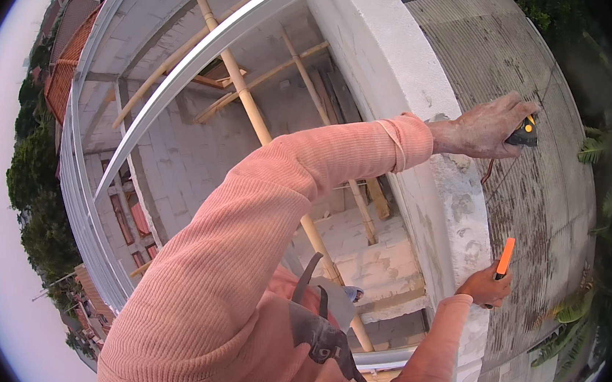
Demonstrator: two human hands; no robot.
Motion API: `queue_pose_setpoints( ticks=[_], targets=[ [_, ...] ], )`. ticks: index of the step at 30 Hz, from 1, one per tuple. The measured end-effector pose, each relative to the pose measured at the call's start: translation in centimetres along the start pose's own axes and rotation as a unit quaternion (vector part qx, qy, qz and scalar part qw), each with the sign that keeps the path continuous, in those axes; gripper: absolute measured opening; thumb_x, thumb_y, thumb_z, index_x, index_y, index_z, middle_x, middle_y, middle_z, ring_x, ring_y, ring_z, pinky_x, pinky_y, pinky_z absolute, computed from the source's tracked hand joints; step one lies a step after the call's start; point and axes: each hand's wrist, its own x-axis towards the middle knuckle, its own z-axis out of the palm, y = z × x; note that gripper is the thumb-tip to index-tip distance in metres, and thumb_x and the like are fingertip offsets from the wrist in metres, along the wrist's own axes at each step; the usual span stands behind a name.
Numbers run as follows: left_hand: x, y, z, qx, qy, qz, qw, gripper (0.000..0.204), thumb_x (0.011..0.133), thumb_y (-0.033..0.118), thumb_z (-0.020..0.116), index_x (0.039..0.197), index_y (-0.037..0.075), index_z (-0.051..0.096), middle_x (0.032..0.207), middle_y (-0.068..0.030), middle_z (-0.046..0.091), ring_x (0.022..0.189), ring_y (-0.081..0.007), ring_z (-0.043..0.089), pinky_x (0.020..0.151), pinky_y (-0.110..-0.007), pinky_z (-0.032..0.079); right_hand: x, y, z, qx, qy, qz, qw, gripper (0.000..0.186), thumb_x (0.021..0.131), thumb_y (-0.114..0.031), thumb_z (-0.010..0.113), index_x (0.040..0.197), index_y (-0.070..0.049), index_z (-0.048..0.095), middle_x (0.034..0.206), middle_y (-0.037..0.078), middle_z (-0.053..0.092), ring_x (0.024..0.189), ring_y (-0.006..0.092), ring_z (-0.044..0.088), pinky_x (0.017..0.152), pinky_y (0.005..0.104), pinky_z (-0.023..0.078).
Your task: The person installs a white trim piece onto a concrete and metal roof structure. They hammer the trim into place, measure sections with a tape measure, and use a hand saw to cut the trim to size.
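Note:
My left arm in a pink ribbed sleeve reaches across to the upper right. My left hand (485, 127), grey with dust, is closed round a black hand tool with yellow parts (524, 133); its kind is mostly hidden by the fingers. Just outside the wall top, over the corrugated roof, that hand hangs. Nearer to me, my right hand (485, 285) is wrapped round a tool with a flat orange end (506, 256) and a black part, pointing up. What lies inside that fist is hidden. Between the hands runs the rough pale wall top (460, 198).
Below on the left is a deep room of block walls (186, 135) with bamboo poles (245, 93) across it. A curved-looking light metal beam (210, 42) spans the opening. A weathered corrugated roof (533, 205) lies beyond the wall, with plants at its far edge.

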Motion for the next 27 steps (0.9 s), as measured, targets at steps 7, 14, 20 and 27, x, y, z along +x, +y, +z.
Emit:
queue_pose_setpoints(
  ticks=[7,14,20,27],
  targets=[
    [5.5,-18.1,-27.6,0.337,0.025,-0.006,0.941,0.053,0.093,0.036,0.066,0.131,0.002,0.053,0.124,-0.0267,0.062,0.118,-0.0417,0.06,0.1,-0.047,0.048,0.4,-0.6,1.1,-0.01,-0.003,-0.107,0.994,0.036,0.09,-0.047,0.073,0.11,-0.016,0.071,0.099,0.007,0.067,0.097,0.0315,0.063,0.087,0.0505,0.044],
    [4.6,-22.0,-29.4,0.242,-0.06,0.015,0.968,0.051,0.093,0.028,0.065,0.137,0.008,0.051,0.125,-0.0241,0.063,0.123,-0.0378,0.059,0.104,-0.045,0.046,1.0,-0.4,0.6,-0.014,-0.006,-0.079,0.997,0.032,0.091,-0.038,0.076,0.101,-0.007,0.075,0.094,0.015,0.07,0.092,0.0322,0.064,0.082,0.0465,0.05],
    [4.0,-22.4,-29.1,0.245,-0.048,-0.063,0.966,0.054,0.092,0.028,0.067,0.138,0.007,0.05,0.125,-0.0236,0.063,0.121,-0.0376,0.06,0.101,-0.045,0.048,0.9,-0.1,0.1,0.027,-0.017,-0.076,0.997,0.025,0.091,-0.03,0.077,0.098,-0.006,0.076,0.091,0.014,0.07,0.087,0.03,0.065,0.08,0.043,0.052],
    [4.5,-23.3,-30.1,0.246,-0.048,-0.088,0.964,0.057,0.091,0.03,0.069,0.138,0.006,0.049,0.124,-0.0224,0.062,0.119,-0.0369,0.061,0.099,-0.046,0.05,1.0,-1.1,0.1,0.055,-0.046,-0.044,0.996,0.034,0.093,-0.033,0.075,0.104,-0.001,0.074,0.102,0.017,0.07,0.099,0.0314,0.065,0.089,0.0431,0.052]
  ],
)
